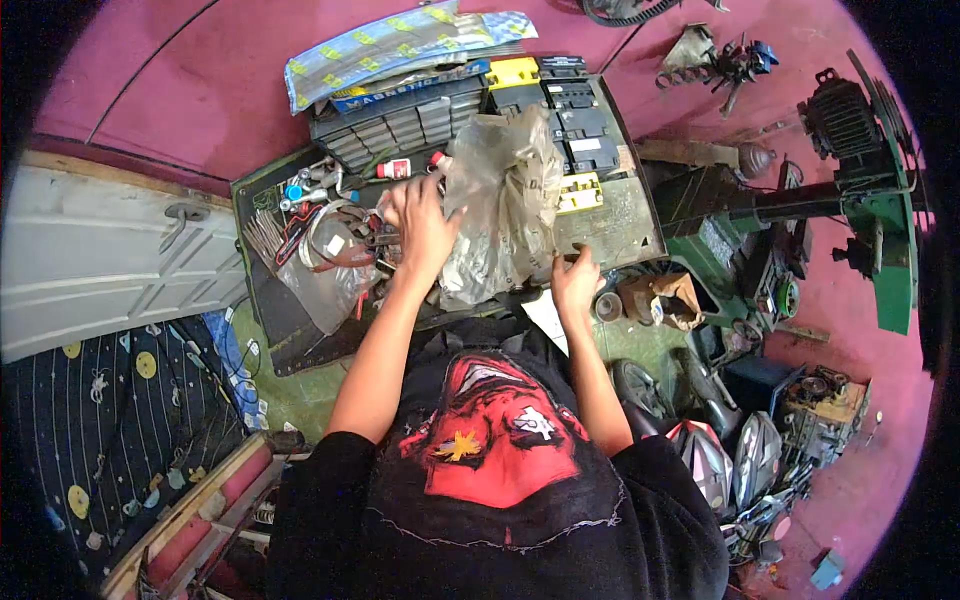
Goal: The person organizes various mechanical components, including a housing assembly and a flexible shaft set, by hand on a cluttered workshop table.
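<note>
A crumpled, translucent plastic bag (pixel 505 200) stands upright on the cluttered bench, between my two hands. My left hand (pixel 422 228) is at the bag's left side with its fingers spread, the thumb close to the plastic. Beyond its fingertips lies a small red-and-white bottle (pixel 394 169). My right hand (pixel 577 283) is by the lower right edge of the bag, thumb and fingers apart, over the front of the bench. Whether either hand touches the bag is hard to tell. What the bag contains is not clear.
Boxed batteries (pixel 585 140) and a dark drawer cabinet (pixel 400 130) stand at the back. Tools and a clear bag (pixel 325 295) cover the left side. Right of the bench are a green machine (pixel 895 250) and an open paper bag (pixel 665 300). A grey door (pixel 120 255) is left.
</note>
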The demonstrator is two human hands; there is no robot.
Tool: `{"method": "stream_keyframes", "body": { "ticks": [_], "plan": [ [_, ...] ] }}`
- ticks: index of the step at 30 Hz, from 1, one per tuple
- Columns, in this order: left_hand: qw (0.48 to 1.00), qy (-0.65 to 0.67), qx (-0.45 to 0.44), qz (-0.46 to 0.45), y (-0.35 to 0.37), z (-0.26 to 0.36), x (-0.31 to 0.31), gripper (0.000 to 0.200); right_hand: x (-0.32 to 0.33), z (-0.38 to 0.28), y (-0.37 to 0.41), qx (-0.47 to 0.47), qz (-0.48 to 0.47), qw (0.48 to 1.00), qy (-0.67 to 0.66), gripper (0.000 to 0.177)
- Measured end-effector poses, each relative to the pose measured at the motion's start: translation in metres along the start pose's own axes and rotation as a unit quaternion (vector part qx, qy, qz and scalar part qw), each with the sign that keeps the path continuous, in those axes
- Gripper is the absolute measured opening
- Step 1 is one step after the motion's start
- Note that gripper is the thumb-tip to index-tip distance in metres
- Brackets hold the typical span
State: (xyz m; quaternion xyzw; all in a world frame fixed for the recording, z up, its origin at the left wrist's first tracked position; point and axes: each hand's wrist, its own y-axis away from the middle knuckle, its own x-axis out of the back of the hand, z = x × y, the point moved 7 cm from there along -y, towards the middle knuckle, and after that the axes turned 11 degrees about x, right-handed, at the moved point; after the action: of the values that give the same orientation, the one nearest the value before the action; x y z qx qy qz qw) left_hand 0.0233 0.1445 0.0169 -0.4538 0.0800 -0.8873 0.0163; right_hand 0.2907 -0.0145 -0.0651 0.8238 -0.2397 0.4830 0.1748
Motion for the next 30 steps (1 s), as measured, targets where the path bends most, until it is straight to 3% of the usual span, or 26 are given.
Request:
{"method": "stream_keyframes", "body": {
  "ticks": [2,4,6,7,11,14,16,19,21,22,23,24,25,26,28,30],
  "plan": [
    [0.999,-0.023,0.031,-0.019,0.019,-0.036,-0.03,0.073,0.014,-0.014,0.0,0.064,0.048,0.997,0.001,0.05],
    [0.996,-0.045,0.061,-0.037,0.028,-0.045,-0.036,0.064,0.006,-0.014,-0.006,0.066,0.038,0.997,0.026,0.052],
    [0.986,-0.066,0.093,-0.125,0.034,-0.053,-0.052,0.05,-0.004,-0.021,-0.014,0.108,0.007,0.99,0.093,0.052],
    [0.989,-0.055,0.099,-0.096,0.035,-0.052,-0.051,0.034,-0.011,-0.019,-0.018,0.11,0.014,0.991,0.069,0.044],
    [0.993,-0.021,0.1,-0.065,0.036,-0.063,-0.054,0.018,-0.02,-0.021,-0.028,0.136,0.007,0.989,0.057,0.033],
    [0.992,-0.005,0.12,-0.027,0.036,-0.06,-0.034,0.019,-0.014,-0.028,-0.029,0.158,0.017,0.986,0.052,0.021],
    [0.988,-0.009,0.142,-0.065,0.033,-0.067,-0.025,0.02,-0.009,-0.026,-0.027,0.127,0.012,0.992,0.005,0.017],
    [0.971,-0.012,0.186,-0.147,0.027,-0.081,-0.004,0.024,-0.004,-0.02,-0.019,0.074,-0.113,0.99,-0.027,0.023],
    [0.973,-0.006,0.177,-0.146,0.018,-0.064,0.038,0.021,0.0,-0.025,-0.008,0.074,-0.237,0.968,-0.036,0.027],
    [0.976,-0.038,0.163,-0.139,0.013,-0.052,0.058,0.02,0.007,-0.032,-0.004,0.077,-0.241,0.967,-0.035,0.027],
    [0.986,-0.045,0.106,-0.119,0.01,-0.053,0.065,0.02,0.013,-0.042,0.001,0.122,-0.234,0.964,0.034,0.03],
    [0.982,-0.058,0.117,-0.136,0.003,-0.051,0.072,0.022,0.019,-0.053,0.006,0.166,-0.224,0.955,0.103,0.035],
    [0.985,-0.05,0.107,-0.129,0.0,-0.054,0.073,0.023,0.031,-0.072,0.012,0.217,-0.163,0.954,0.128,0.053],
    [0.987,-0.043,0.097,-0.121,-0.003,-0.059,0.074,0.023,0.031,-0.082,0.017,0.221,-0.165,0.953,0.128,0.053],
    [0.988,-0.047,0.09,-0.115,-0.005,-0.066,0.072,0.023,0.045,-0.123,0.03,0.388,-0.065,0.917,0.06,0.067],
    [0.989,-0.049,0.082,-0.113,-0.002,-0.067,0.07,0.023,0.043,-0.148,0.043,0.465,-0.092,0.881,0.014,0.073]
  ]
}}
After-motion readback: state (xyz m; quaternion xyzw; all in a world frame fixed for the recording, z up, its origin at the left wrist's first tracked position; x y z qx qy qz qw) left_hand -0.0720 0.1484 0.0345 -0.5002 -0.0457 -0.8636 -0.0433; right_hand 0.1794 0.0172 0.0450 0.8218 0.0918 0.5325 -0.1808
